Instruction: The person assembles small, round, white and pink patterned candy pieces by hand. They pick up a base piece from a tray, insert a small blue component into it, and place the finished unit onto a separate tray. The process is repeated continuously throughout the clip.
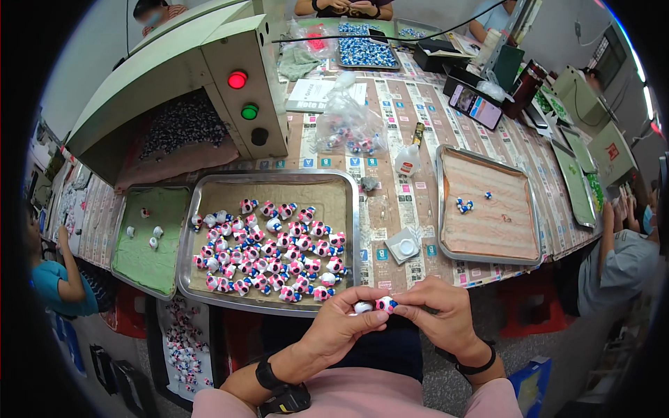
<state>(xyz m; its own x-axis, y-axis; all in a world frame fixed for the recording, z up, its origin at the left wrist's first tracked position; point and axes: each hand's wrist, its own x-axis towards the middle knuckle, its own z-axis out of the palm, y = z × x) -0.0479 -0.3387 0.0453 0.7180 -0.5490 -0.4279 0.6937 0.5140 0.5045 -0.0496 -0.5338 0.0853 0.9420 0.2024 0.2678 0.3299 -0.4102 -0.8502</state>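
Close to my body, at the table's near edge, both hands meet over a small white, pink and blue toy figurine [384, 304]. My left hand [341, 324] is closed round its white side, and a white rounded part [362, 306] shows between thumb and fingers. From the other side, my right hand [442, 313] pinches the figurine's blue end with thumb and forefinger. The fingers cover part of it. Left of my hands, a metal tray [352, 209] lined with brown material carries many similar figurines [286, 254].
A tray [488, 237] at right holds a few small blue-and-white pieces [465, 205]. Between the trays stand a white bottle [406, 161] and a small white dish [405, 245]. A green-lined tray [139, 261] and a machine with lamps [244, 63] are at left. Other people sit around the table.
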